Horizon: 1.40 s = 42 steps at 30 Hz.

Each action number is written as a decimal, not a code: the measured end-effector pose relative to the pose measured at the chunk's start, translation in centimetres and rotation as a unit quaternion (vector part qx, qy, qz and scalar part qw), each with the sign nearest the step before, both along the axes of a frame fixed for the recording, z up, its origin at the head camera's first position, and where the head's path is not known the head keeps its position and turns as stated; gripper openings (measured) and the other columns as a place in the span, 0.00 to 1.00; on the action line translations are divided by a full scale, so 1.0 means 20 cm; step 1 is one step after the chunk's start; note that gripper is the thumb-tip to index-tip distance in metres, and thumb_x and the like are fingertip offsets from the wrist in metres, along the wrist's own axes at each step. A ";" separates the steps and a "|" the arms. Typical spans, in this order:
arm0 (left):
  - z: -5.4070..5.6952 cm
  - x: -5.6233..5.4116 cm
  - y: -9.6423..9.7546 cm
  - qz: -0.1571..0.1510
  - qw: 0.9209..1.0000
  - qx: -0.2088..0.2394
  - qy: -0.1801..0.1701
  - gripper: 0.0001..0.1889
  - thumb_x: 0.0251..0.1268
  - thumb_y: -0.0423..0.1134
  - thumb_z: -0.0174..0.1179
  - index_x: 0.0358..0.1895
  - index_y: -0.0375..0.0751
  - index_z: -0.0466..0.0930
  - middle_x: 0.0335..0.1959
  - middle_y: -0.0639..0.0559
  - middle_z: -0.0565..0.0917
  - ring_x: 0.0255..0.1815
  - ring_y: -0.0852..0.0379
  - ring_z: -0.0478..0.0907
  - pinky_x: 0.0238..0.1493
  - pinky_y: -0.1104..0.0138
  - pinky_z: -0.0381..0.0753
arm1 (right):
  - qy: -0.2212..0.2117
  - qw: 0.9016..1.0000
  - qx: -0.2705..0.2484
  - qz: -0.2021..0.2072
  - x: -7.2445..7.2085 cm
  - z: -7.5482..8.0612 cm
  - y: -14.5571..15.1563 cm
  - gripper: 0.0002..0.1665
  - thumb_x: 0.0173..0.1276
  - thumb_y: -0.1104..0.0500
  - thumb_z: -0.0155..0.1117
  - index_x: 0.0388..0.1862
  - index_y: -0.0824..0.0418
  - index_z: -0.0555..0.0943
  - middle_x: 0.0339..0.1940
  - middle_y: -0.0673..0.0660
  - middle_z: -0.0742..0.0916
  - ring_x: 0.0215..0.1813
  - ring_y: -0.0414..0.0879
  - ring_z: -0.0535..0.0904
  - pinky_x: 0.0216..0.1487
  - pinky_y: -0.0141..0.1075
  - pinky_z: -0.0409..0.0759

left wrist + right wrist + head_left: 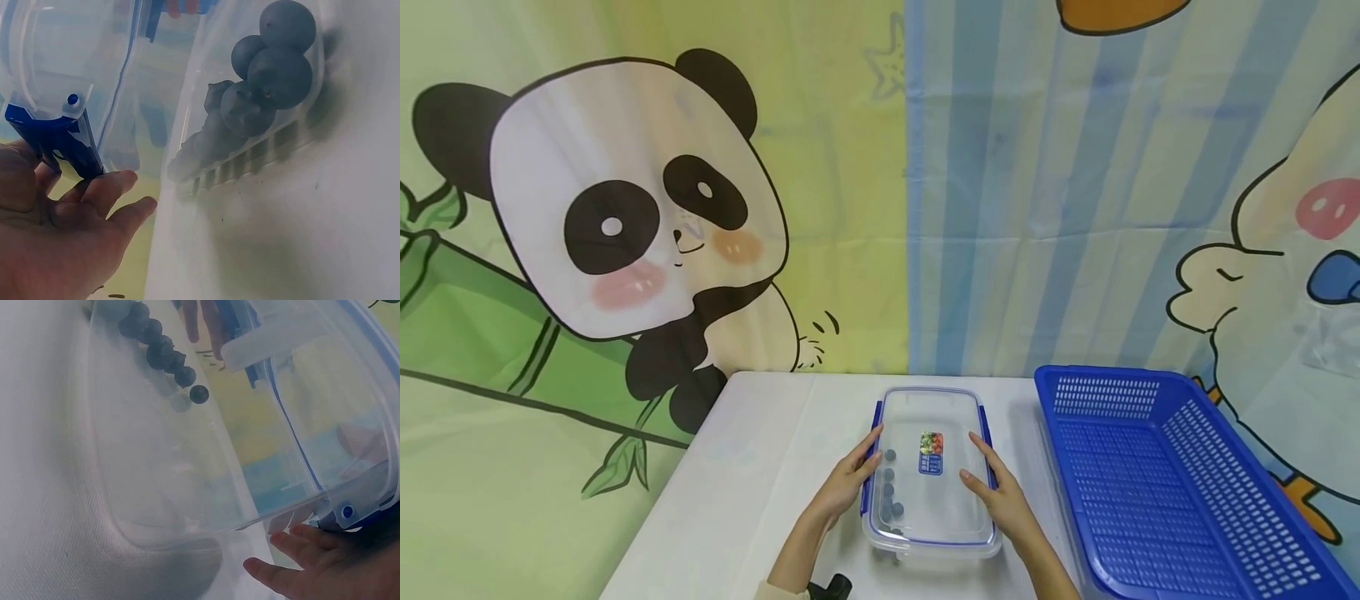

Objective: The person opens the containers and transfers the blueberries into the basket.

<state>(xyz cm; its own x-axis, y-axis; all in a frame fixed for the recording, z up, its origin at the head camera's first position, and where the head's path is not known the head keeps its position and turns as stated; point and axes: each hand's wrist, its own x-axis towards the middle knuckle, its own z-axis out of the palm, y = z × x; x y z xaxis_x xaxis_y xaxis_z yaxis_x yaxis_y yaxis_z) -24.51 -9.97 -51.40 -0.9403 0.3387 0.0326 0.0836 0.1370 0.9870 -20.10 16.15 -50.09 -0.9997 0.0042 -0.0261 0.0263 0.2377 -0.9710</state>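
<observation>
A clear plastic food storage box (936, 508) with a blue-rimmed lid and blue side clips sits on the white table. Several round dark blueberries (280, 76) lie inside along its left side. My left hand (844, 482) grips the box's left edge, its thumb and a finger over the lid rim and other fingers round the blue clip (59, 140). On the opposite edge, my right hand (1009, 498) holds the box, thumb and forefinger over the lid, with other fingertips below the right clip (350, 512). A printed label (931, 454) marks the lid's middle.
To the right stands a large blue plastic basket (1180, 508) with slatted walls. A small black object (831, 587) lies near my left wrist at the bottom of the head view. Behind the table (760, 467) hangs a printed curtain (842, 208) with a panda.
</observation>
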 end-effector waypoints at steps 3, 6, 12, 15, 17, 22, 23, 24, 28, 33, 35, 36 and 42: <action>-0.02 0.00 -0.01 -0.007 1.000 0.012 0.002 0.28 0.69 0.50 0.48 0.71 0.56 0.56 0.71 0.38 0.51 0.70 0.38 0.47 0.68 0.45 0.48 | -0.005 1.000 -0.002 -0.003 0.00 0.00 0.00 0.40 0.63 0.47 0.61 0.71 0.45 0.58 0.73 0.64 0.56 0.70 0.66 0.50 0.62 0.65 0.57; -0.03 -0.01 -0.03 -0.014 1.000 0.023 0.008 0.27 0.70 0.48 0.47 0.71 0.54 0.56 0.71 0.38 0.53 0.70 0.39 0.50 0.67 0.45 0.51 | -0.008 1.000 -0.002 -0.004 0.00 0.00 -0.01 0.40 0.63 0.47 0.61 0.71 0.45 0.58 0.73 0.64 0.57 0.70 0.66 0.50 0.62 0.65 0.57; -0.06 0.00 -0.03 -0.011 0.999 -0.002 0.032 0.27 0.70 0.48 0.48 0.70 0.56 0.57 0.70 0.40 0.55 0.69 0.41 0.54 0.67 0.48 0.53 | 0.001 1.000 0.003 -0.008 0.01 0.00 0.00 0.40 0.62 0.47 0.62 0.71 0.47 0.58 0.72 0.65 0.58 0.69 0.67 0.51 0.62 0.64 0.58; -0.07 0.00 -0.03 -0.002 1.000 0.013 0.023 0.28 0.69 0.48 0.49 0.70 0.56 0.57 0.71 0.41 0.54 0.70 0.41 0.51 0.68 0.49 0.51 | 0.006 1.000 0.003 -0.005 0.01 0.00 0.00 0.39 0.63 0.48 0.61 0.71 0.46 0.58 0.72 0.65 0.57 0.70 0.67 0.50 0.63 0.65 0.56; -0.07 0.01 -0.04 0.006 0.999 0.031 0.009 0.28 0.68 0.48 0.51 0.70 0.56 0.57 0.71 0.42 0.53 0.70 0.42 0.48 0.69 0.49 0.49 | 0.007 1.000 0.000 -0.004 0.00 -0.01 0.00 0.38 0.64 0.50 0.61 0.71 0.46 0.58 0.72 0.64 0.57 0.70 0.66 0.49 0.63 0.65 0.53; -0.04 0.05 -0.04 0.017 0.997 0.069 -0.010 0.30 0.66 0.46 0.54 0.71 0.52 0.57 0.72 0.42 0.51 0.71 0.41 0.44 0.69 0.48 0.46 | 0.000 1.000 0.002 -0.006 -0.01 -0.02 -0.01 0.39 0.63 0.49 0.61 0.71 0.46 0.58 0.72 0.64 0.57 0.70 0.66 0.49 0.63 0.66 0.53; -0.03 0.06 -0.04 0.018 0.997 0.073 -0.011 0.30 0.66 0.45 0.54 0.71 0.51 0.57 0.72 0.41 0.50 0.71 0.40 0.44 0.68 0.48 0.47 | -0.001 1.000 0.006 -0.005 -0.01 -0.02 -0.01 0.39 0.63 0.48 0.61 0.71 0.46 0.58 0.72 0.64 0.57 0.70 0.66 0.49 0.62 0.66 0.54; -0.03 0.06 -0.03 0.020 0.997 0.074 -0.009 0.31 0.66 0.45 0.54 0.71 0.50 0.57 0.72 0.41 0.50 0.71 0.39 0.45 0.68 0.47 0.48 | -0.002 1.000 0.007 -0.006 -0.01 -0.02 -0.01 0.40 0.62 0.47 0.61 0.71 0.46 0.58 0.72 0.64 0.57 0.70 0.67 0.50 0.62 0.66 0.54; -0.04 0.05 -0.03 0.034 0.997 0.073 0.001 0.30 0.66 0.43 0.55 0.70 0.51 0.58 0.72 0.41 0.52 0.70 0.39 0.50 0.67 0.49 0.53 | 0.000 1.000 0.006 -0.007 0.00 -0.01 -0.01 0.40 0.62 0.46 0.62 0.71 0.45 0.58 0.72 0.64 0.58 0.70 0.66 0.51 0.62 0.66 0.56; -0.10 0.01 -0.01 0.052 0.997 0.041 0.036 0.29 0.64 0.45 0.57 0.69 0.56 0.61 0.73 0.40 0.48 0.71 0.42 0.45 0.70 0.51 0.45 | 0.007 1.000 0.006 -0.010 0.00 -0.01 -0.02 0.39 0.63 0.48 0.61 0.71 0.46 0.59 0.72 0.64 0.58 0.70 0.66 0.50 0.63 0.65 0.55; -0.11 0.00 0.00 0.057 0.997 0.020 0.047 0.28 0.64 0.47 0.56 0.68 0.58 0.62 0.73 0.38 0.45 0.72 0.40 0.41 0.69 0.47 0.41 | 0.013 1.000 0.008 -0.010 0.00 -0.01 -0.02 0.39 0.63 0.47 0.61 0.71 0.47 0.59 0.72 0.64 0.58 0.70 0.66 0.50 0.63 0.65 0.55; -0.11 0.00 0.00 0.060 0.997 0.009 0.048 0.28 0.64 0.47 0.56 0.68 0.60 0.62 0.73 0.38 0.44 0.72 0.39 0.40 0.69 0.45 0.41 | 0.015 1.000 0.006 -0.011 0.00 -0.01 -0.02 0.40 0.62 0.47 0.62 0.71 0.48 0.59 0.72 0.64 0.58 0.70 0.66 0.50 0.63 0.65 0.55; -0.12 0.00 0.02 0.065 0.995 -0.030 0.073 0.27 0.65 0.45 0.55 0.68 0.59 0.62 0.74 0.41 0.44 0.72 0.39 0.40 0.68 0.43 0.45 | 0.018 1.000 0.018 -0.017 0.00 -0.01 -0.01 0.38 0.62 0.43 0.60 0.70 0.46 0.60 0.72 0.62 0.59 0.70 0.65 0.51 0.63 0.66 0.53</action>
<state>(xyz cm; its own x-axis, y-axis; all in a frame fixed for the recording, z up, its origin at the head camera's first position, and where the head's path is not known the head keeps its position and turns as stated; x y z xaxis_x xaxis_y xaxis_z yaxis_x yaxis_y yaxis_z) -24.55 -9.59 -53.75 -0.9632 0.2196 0.1550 0.2027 0.2146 0.9554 -20.10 15.94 -50.34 -0.9992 0.0381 0.0113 -0.0006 0.2712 -0.9625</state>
